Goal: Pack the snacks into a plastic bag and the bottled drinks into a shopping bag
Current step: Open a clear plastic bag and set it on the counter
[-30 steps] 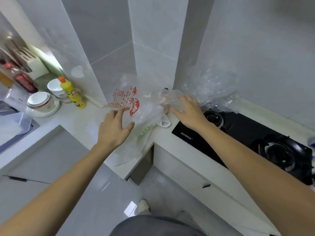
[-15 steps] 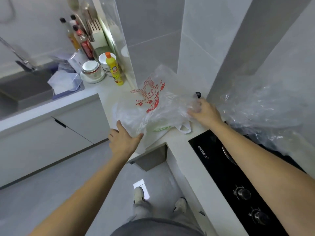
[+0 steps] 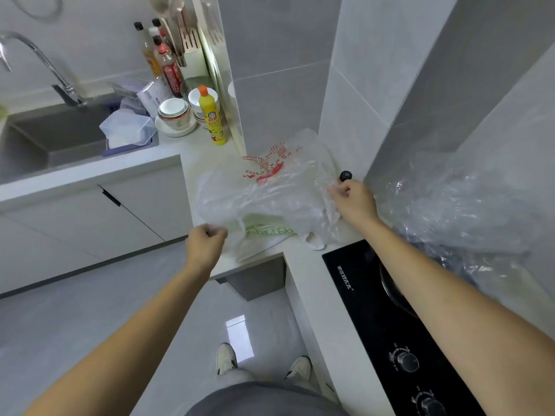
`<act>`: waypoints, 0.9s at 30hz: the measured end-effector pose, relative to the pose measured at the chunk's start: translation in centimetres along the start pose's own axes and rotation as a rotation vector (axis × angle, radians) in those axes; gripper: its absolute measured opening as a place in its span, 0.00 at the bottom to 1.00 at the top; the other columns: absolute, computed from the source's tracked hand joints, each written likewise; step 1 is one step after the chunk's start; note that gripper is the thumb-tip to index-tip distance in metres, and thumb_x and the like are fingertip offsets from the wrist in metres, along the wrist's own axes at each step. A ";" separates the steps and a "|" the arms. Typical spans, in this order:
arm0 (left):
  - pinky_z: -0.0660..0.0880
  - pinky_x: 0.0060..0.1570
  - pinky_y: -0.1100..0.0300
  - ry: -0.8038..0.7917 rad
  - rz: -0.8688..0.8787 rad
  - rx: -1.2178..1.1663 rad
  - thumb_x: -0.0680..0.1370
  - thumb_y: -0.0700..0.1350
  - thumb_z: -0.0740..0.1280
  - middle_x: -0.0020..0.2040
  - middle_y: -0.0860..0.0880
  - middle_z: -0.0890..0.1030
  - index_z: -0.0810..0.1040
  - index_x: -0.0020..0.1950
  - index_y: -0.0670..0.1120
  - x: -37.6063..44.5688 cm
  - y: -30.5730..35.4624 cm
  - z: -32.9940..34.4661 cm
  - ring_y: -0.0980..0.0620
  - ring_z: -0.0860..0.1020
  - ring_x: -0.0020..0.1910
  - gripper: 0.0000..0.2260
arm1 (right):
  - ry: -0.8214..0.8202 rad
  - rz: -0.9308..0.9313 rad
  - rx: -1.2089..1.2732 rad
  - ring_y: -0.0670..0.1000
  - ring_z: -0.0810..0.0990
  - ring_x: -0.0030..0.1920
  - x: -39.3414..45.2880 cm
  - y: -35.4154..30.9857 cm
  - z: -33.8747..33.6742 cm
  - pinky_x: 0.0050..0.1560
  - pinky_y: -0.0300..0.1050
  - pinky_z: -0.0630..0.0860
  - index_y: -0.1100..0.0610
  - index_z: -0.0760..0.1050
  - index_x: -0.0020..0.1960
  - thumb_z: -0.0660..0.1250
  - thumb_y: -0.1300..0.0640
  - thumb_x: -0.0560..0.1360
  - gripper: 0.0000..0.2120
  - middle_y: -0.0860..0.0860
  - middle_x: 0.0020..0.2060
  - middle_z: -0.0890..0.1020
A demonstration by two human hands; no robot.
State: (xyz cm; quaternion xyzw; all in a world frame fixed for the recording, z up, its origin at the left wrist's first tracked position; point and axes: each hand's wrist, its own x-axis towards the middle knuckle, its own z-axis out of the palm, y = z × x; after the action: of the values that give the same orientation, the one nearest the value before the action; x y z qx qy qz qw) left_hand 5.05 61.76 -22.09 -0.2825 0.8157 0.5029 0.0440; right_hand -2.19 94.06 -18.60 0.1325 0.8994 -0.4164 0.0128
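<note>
A thin, see-through plastic bag [image 3: 270,193] with red print lies crumpled on the white counter corner [image 3: 198,154]. My left hand [image 3: 205,246] pinches its near left edge at the counter's front. My right hand [image 3: 356,202] grips its right edge close to the wall. Beneath it lies a white bag with green print [image 3: 268,229], one handle loop hanging toward the stove. No snacks or bottled drinks for packing are in view.
A black gas stove [image 3: 390,325] with knobs runs along the right, crumpled clear plastic sheeting [image 3: 465,211] above it. A yellow dish-soap bottle [image 3: 211,118], stacked bowls [image 3: 174,112], sauce bottles [image 3: 166,64], a sink [image 3: 45,133] and a faucet stand at the left. A small black knob [image 3: 345,175] sits by the wall.
Both hands have closed on the plastic bag's edges and pulled it flatter and wider. My left hand has shifted toward the counter's front edge. The view has swung left, showing the sink.
</note>
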 end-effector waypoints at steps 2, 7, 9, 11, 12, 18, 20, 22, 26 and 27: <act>0.72 0.39 0.51 0.020 0.078 -0.103 0.77 0.45 0.68 0.40 0.44 0.76 0.76 0.48 0.35 -0.3 1.4 -0.6 0.49 0.73 0.38 0.12 | 0.022 0.001 0.056 0.58 0.84 0.37 0.0 -0.2 -0.4 0.40 0.51 0.81 0.60 0.71 0.37 0.69 0.45 0.79 0.21 0.62 0.37 0.83; 0.78 0.49 0.55 0.036 0.244 -0.257 0.81 0.44 0.66 0.46 0.44 0.84 0.76 0.57 0.40 -1.0 6.1 -2.2 0.55 0.84 0.44 0.09 | 0.039 0.062 0.310 0.44 0.78 0.25 -0.1 -2.2 -1.2 0.29 0.37 0.74 0.63 0.77 0.42 0.68 0.59 0.81 0.10 0.56 0.31 0.81; 0.80 0.47 0.55 0.037 0.297 -0.287 0.82 0.44 0.64 0.40 0.44 0.83 0.75 0.56 0.40 -1.0 8.0 -2.6 0.52 0.83 0.40 0.08 | 0.002 0.132 0.444 0.48 0.79 0.31 0.1 -3.0 -1.3 0.33 0.41 0.74 0.57 0.80 0.42 0.69 0.62 0.79 0.07 0.54 0.34 0.83; 0.80 0.41 0.55 0.021 0.361 -0.297 0.83 0.44 0.64 0.35 0.43 0.78 0.74 0.55 0.38 -1.0 9.7 -2.9 0.51 0.79 0.33 0.09 | 0.006 0.137 0.523 0.51 0.79 0.32 0.0 -3.9 -1.6 0.33 0.42 0.75 0.57 0.80 0.41 0.69 0.60 0.80 0.09 0.53 0.33 0.83; 0.80 0.37 0.53 0.010 0.388 -0.296 0.83 0.44 0.64 0.34 0.43 0.75 0.73 0.54 0.37 -1.0 10.5 -3.1 0.50 0.77 0.30 0.10 | 0.027 0.113 0.555 0.51 0.79 0.30 -0.3 -4.6 -1.8 0.32 0.42 0.76 0.59 0.79 0.41 0.69 0.59 0.81 0.11 0.53 0.29 0.81; 0.66 0.27 0.55 -0.086 0.532 -0.327 0.83 0.49 0.64 0.35 0.43 0.70 0.71 0.51 0.38 -2.0 14.7 -3.3 0.48 0.67 0.30 0.13 | 0.231 0.001 0.642 0.49 0.66 0.22 -3.1 -7.5 -4.3 0.23 0.39 0.62 0.57 0.73 0.37 0.66 0.58 0.82 0.14 0.50 0.24 0.70; 0.65 0.27 0.55 -0.159 0.591 -0.339 0.84 0.50 0.63 0.33 0.43 0.69 0.73 0.50 0.43 -2.7 16.0 -3.1 0.48 0.66 0.29 0.10 | 0.252 0.018 0.636 0.47 0.65 0.21 -4.6 -7.6 -5.6 0.23 0.39 0.62 0.56 0.72 0.38 0.66 0.58 0.83 0.14 0.47 0.24 0.70; 0.65 0.27 0.56 -0.243 0.653 -0.343 0.84 0.50 0.63 0.32 0.44 0.69 0.73 0.47 0.48 -3.6 17.2 -2.8 0.48 0.66 0.28 0.09 | 0.272 0.027 0.660 0.47 0.66 0.22 -6.7 -7.7 -7.0 0.23 0.40 0.63 0.56 0.75 0.42 0.66 0.57 0.84 0.12 0.47 0.25 0.71; 0.65 0.25 0.56 -0.413 0.757 -0.344 0.84 0.50 0.63 0.31 0.44 0.68 0.71 0.43 0.49 -6.0 18.8 -2.0 0.47 0.66 0.28 0.11 | 0.422 0.061 0.677 0.46 0.67 0.22 -12.0 -7.8 -9.8 0.23 0.38 0.67 0.61 0.79 0.49 0.67 0.60 0.83 0.06 0.48 0.26 0.73; 0.65 0.25 0.56 -0.456 0.770 -0.342 0.84 0.51 0.63 0.31 0.44 0.67 0.71 0.43 0.49 -6.7 18.9 -1.8 0.46 0.66 0.28 0.11 | 0.466 0.072 0.672 0.47 0.67 0.23 -13.4 -7.7 -10.3 0.24 0.39 0.67 0.61 0.79 0.49 0.67 0.60 0.83 0.06 0.48 0.26 0.73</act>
State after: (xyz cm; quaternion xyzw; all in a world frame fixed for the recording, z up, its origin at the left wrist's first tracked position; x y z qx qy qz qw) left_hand 1.49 69.32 -3.77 0.1545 0.7363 0.6586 -0.0149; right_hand 9.74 94.02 -4.39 0.2513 0.6871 -0.6450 -0.2206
